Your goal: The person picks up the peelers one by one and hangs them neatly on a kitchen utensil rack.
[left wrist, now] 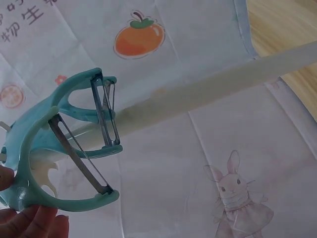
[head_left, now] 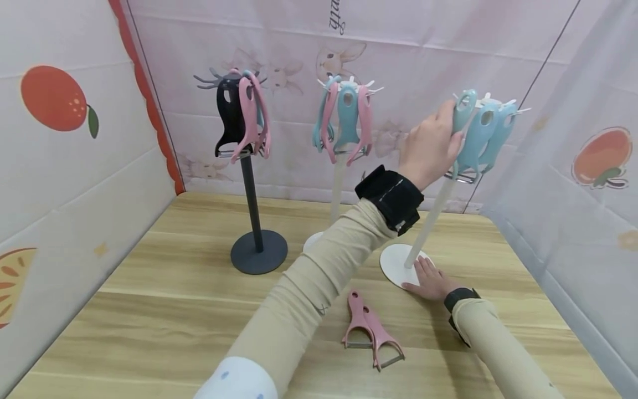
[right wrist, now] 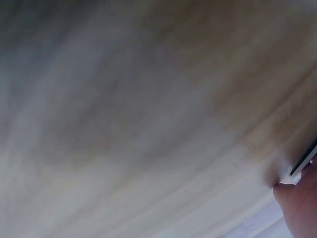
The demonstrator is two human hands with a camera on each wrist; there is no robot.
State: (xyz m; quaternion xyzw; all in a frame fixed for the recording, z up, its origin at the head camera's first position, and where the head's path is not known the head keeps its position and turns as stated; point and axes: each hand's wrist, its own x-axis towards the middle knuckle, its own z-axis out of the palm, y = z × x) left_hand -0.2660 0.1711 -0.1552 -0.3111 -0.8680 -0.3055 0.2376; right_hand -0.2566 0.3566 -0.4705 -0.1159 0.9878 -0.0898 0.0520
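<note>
My left hand reaches up to the right-hand white stand and grips a light blue Y-shaped peeler by its handle. In the left wrist view, fingertips and thumb pinch this peeler, its blade facing away from the hand. Right beside it, more blue peelers hang from the stand's prongs. My right hand lies with extended fingers on the stand's round white base. The right wrist view is mostly blurred tabletop, with part of that hand at the base's edge.
A black stand at left holds black, pink and blue peelers. The middle white stand carries pink and blue ones, its base partly behind my left arm. Two pink peelers lie overlapping on the wooden table. Printed cloth hangs around it.
</note>
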